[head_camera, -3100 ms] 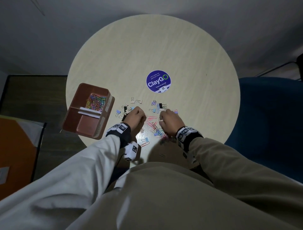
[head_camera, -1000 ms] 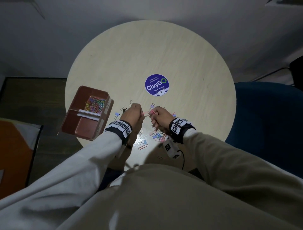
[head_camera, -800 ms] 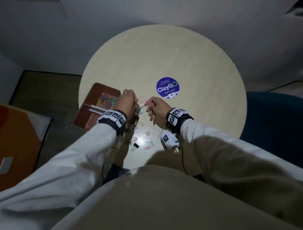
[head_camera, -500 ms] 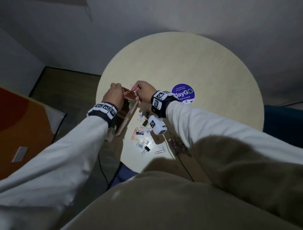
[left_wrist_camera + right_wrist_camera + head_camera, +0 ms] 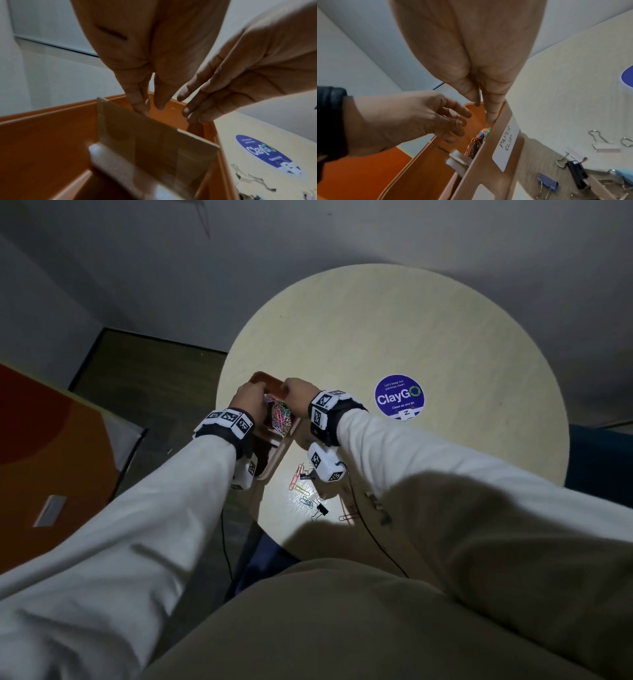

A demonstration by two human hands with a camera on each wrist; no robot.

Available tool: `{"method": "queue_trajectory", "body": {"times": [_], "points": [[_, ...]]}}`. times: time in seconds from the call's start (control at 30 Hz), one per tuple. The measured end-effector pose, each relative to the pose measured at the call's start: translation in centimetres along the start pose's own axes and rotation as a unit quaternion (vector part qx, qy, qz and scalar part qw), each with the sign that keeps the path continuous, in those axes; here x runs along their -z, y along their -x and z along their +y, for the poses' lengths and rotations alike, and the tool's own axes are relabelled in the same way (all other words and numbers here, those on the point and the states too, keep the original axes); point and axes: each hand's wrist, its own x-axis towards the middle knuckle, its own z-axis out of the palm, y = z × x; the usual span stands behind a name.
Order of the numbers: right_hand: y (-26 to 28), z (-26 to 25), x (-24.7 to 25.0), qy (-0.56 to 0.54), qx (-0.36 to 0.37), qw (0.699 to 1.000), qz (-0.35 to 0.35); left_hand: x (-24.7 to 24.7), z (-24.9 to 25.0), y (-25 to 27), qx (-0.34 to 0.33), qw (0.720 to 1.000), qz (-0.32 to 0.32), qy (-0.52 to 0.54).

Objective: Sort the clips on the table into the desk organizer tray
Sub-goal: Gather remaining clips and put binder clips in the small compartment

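Both hands over tray [image 5: 263, 378], far compartment, labelled PAPER CLIP [image 5: 506, 139] on its side wall. Left hand [image 5: 248, 398] fingers [image 5: 453, 115] loosely spread above the compartment, nothing visibly held. Right hand [image 5: 298, 395] fingers [image 5: 491, 112] straight, tips dipped just inside the tray's wall; no clip seen between them, so likely just released. Coloured paper clips [image 5: 279, 419] heaped in that compartment, behind divider [image 5: 154, 142]. Near compartment on the other side of the divider: contents not visible.

Still loose on worktop [image 5: 411, 337], beside the tray toward the body: several paper clips [image 5: 296, 479] and binder clips [image 5: 547, 182], black, blue and white ones, well mixed together.

Risks, judged from here:
- Tray sits at the worktop edge, part overhanging; knock from a withdrawing hand could tip it off.
- Heap is high; extra clips may spill over the divider into the wrong side.
- Mixed pile: easy to grab a binder clip along with paper clips, mis-sort.
- Low light, thin wire clips near the edge could slide off.
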Motion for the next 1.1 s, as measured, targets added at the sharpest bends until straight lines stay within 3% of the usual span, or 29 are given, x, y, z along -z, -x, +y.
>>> {"method": "queue_trajectory", "body": {"times": [0.2,0.3,0.4,0.57,0.67,0.73,0.87,1.1], "points": [[3.3,2.7,1.6,-0.082,0.021,0.995,0.055,0.3,1.5,1.4,-0.024,0.996,0.071,0.047],[5.8,4.8,2.0,-0.106,0.022,0.992,0.063,0.0,3.2,3.0,-0.067,0.989,0.112,0.067],[8.2,7.4,1.3,-0.065,0.021,0.996,0.056,-1.8,5.5,5.2,-0.118,0.982,0.125,0.079],[11.7,11.7,-1.8,0.054,0.036,0.998,0.002,-7.1,7.3,9.0,-0.158,0.986,0.032,0.046],[13.4,13.9,-4.1,0.134,0.042,0.989,-0.036,-9.5,6.6,10.6,-0.139,0.988,-0.066,-0.007],[14.5,15.2,-5.7,0.166,0.043,0.984,-0.054,-10.8,5.8,11.5,-0.129,0.987,-0.096,-0.030],[16.0,17.4,-8.3,0.209,0.058,0.974,-0.061,-12.4,5.5,12.5,-0.108,0.987,-0.104,-0.050],[16.2,18.2,-10.3,0.203,0.044,0.978,-0.001,-14.3,5.9,12.2,-0.078,0.988,-0.109,-0.076]]}}
